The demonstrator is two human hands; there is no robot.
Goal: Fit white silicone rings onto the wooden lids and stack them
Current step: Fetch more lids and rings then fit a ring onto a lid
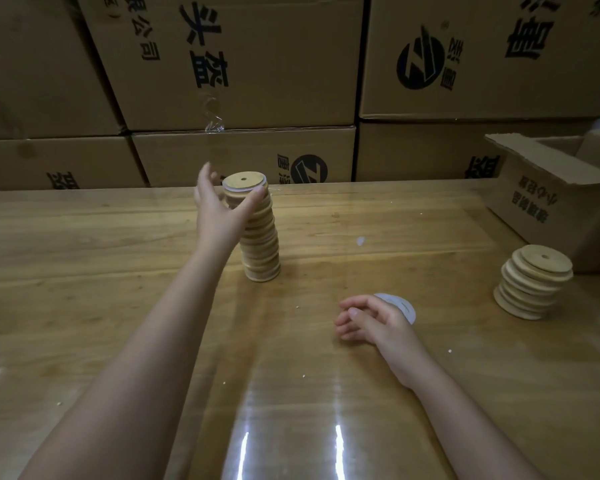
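Stacking step: left hand (222, 206) at ringed round wooden lid (245, 181) atop tall lid stack (260, 244), thumb on rim, grip unclear; right hand (371, 320) slack, empty, beside flat white silicone rings (400, 306); next likely needs a bare lid from short wooden stack (534, 282).

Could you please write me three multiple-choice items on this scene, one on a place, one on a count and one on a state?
1. Where does the shorter stack stand? A: beside the open cardboard box. B: at the far left. C: on a box.
2. How many lid stacks are on the table? A: one. B: two. C: four.
3. What is the left hand doing? A: lying flat on the table. B: reaching into a box. C: holding the top lid of the tall stack.
Answers: 1 A, it stands at the right, next to the box; 2 B, one tall, one shorter; 3 C, its thumb and fingers sit either side of that lid.
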